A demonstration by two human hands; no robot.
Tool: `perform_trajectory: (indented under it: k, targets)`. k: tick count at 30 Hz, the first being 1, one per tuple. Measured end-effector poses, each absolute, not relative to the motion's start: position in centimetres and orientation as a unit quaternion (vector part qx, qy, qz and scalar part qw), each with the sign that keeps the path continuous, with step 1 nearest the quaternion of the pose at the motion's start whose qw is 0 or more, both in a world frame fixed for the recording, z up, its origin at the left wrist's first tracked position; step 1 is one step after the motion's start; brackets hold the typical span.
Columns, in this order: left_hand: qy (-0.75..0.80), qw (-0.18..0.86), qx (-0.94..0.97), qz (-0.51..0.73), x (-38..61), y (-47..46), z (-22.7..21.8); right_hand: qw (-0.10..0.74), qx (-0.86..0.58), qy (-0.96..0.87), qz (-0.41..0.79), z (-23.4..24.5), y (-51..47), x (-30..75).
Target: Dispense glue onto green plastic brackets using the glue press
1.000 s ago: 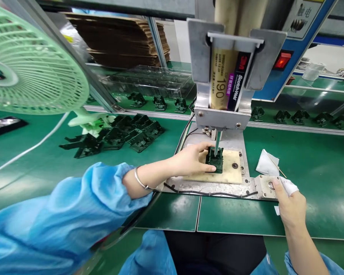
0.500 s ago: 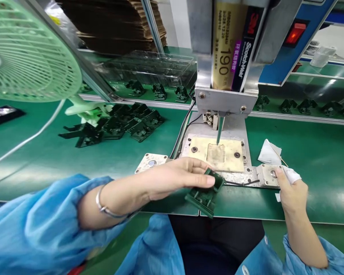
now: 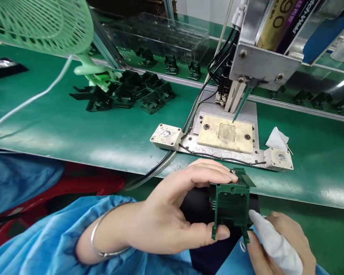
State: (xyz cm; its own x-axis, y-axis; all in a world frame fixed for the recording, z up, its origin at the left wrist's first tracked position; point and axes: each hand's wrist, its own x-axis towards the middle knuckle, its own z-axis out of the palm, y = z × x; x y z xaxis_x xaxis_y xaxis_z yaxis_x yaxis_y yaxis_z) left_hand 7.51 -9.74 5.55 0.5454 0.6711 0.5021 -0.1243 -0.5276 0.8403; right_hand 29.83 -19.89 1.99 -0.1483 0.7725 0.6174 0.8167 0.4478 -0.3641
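Above my lap, in front of the bench edge, I hold a dark green plastic housing (image 3: 231, 189). My left hand (image 3: 172, 206) grips its left side, fingers over the top and thumb under a lower leg. At its lower right corner, my right hand (image 3: 283, 244) has the thumb and a finger closed about the other leg. White material (image 3: 277, 240) covers that finger; whether it is a finger cot or wrapped cloth I cannot tell. Beyond the part, the dispenser nozzle (image 3: 242, 103) points down at a cream fixture plate (image 3: 240, 143) with a square recess.
Button boxes stand left (image 3: 166, 135) and right (image 3: 279, 158) of the fixture. Several dark green parts (image 3: 157, 95) lie in a heap beside the green fan (image 3: 46, 23). A folded white wipe (image 3: 276, 138) and a thin stick rest at the right. Cables (image 3: 160, 168) hang over the bench edge.
My right hand has left the right button box and come to the green housing. My left hand has brought the housing nearer to me and turned it. The view has shifted.
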Motion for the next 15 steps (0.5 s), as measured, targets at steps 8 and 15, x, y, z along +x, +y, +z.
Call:
perform_trajectory:
  k: [8, 15]
  targets:
    - [0.166, 0.452, 0.74, 0.47, 8.5, -10.9, 5.3, 0.416, -0.476, -0.772, -0.06, 2.3, -18.6, 25.9]
    - [0.182, 0.431, 0.73, 0.498, 8.2, -10.3, 4.2, 0.364, -0.557, -0.745, -0.041, 3.1, -19.5, 28.4]
